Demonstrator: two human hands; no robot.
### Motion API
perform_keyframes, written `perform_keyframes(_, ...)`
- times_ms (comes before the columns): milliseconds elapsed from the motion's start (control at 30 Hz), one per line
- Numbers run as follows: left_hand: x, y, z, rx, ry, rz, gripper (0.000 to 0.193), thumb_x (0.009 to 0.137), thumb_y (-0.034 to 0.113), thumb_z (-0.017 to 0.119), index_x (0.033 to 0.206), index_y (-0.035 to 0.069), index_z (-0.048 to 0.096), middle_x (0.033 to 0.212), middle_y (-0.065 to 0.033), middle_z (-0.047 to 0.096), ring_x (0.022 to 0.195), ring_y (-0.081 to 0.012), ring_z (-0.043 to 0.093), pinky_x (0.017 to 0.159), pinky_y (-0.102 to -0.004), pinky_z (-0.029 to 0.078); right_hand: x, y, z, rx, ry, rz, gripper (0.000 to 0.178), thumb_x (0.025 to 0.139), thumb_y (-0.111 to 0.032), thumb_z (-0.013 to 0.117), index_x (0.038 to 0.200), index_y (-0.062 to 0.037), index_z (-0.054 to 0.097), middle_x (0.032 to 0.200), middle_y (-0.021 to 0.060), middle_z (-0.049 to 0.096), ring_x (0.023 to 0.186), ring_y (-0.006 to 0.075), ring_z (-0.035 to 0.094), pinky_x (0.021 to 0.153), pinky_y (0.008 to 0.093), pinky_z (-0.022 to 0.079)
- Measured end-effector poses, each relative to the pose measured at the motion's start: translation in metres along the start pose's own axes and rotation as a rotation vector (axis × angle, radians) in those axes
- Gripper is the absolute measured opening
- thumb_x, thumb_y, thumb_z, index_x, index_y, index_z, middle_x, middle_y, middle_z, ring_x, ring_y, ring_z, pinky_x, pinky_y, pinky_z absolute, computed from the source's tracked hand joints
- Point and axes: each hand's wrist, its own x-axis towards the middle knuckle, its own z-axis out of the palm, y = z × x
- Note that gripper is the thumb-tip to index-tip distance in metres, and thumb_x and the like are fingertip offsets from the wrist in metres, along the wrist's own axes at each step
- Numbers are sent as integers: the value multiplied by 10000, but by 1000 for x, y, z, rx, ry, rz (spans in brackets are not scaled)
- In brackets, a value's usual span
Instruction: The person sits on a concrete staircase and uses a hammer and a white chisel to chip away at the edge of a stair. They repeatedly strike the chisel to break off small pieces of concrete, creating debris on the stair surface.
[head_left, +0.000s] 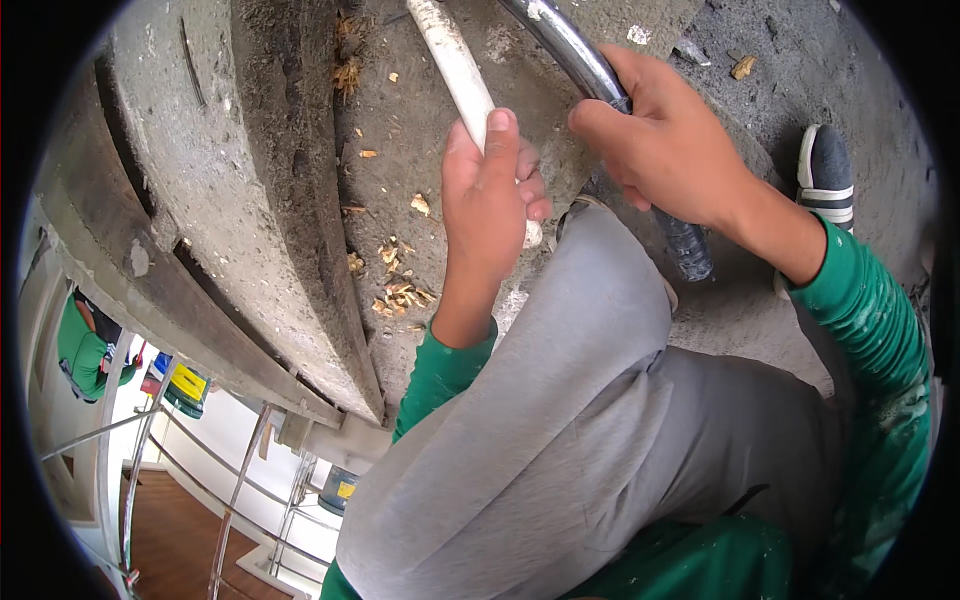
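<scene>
My left hand (pixel 490 195) is closed round a dirty white rod (pixel 450 62), thumb laid along it. The rod slants up and left, and its rounded lower end sticks out below my fingers. My right hand (pixel 670 135) grips a tool with a shiny steel shaft (pixel 572 50) and a black handle (pixel 682 245), much like a hammer's. Its upper end lies beyond the picture's edge, so the head is hidden. Rod and tool are apart. Beneath both hands is a rough concrete surface (pixel 400 160) with yellowish chips (pixel 403 298) scattered on it.
A thick concrete edge (pixel 290 180) rises on my left, and past it lies a drop to a lower floor (pixel 180 530) with metal scaffolding (pixel 235 500). Another person in green (pixel 85 345) is down there. My bent grey-trousered knee (pixel 600 280) sits close below my hands.
</scene>
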Motion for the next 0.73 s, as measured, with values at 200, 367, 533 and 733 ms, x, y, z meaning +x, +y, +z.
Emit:
perform_keyframes(200,6,9,-19,721,205,392,280,1098,271,572,1062,-4,607,949,-94,641,729,-112,592,639,-299,490,8,-11,-8,-336,89,-143,323,927,-261,659,954,44,556,696,211,619,626,360,651,613,439,530)
perform_keyframes(367,40,33,-41,-99,310,431,284,1088,255,590,1146,-21,617,1027,-99,633,907,-180,628,887,-351,553,0,-37,-17,-638,39,-202,423,941,-278,687,1040,99,524,765,298,630,750,473,659,719,498,530)
perform_keyframes(533,69,57,-31,-944,72,276,230,1101,199,555,1139,-27,575,1019,-88,608,909,-189,615,875,-339,565,-14,-76,-39,-759,-56,-151,412,953,-268,688,1070,80,499,767,274,602,717,434,637,703,492,504)
perform_keyframes(733,104,29,-39,-1382,-276,233,179,1110,194,536,1133,20,571,1017,-91,617,842,-167,608,778,-302,575,-41,-131,-91,-1002,-103,-81,572,948,-260,713,1377,56,506,867,196,670,783,305,671,773,405,537)
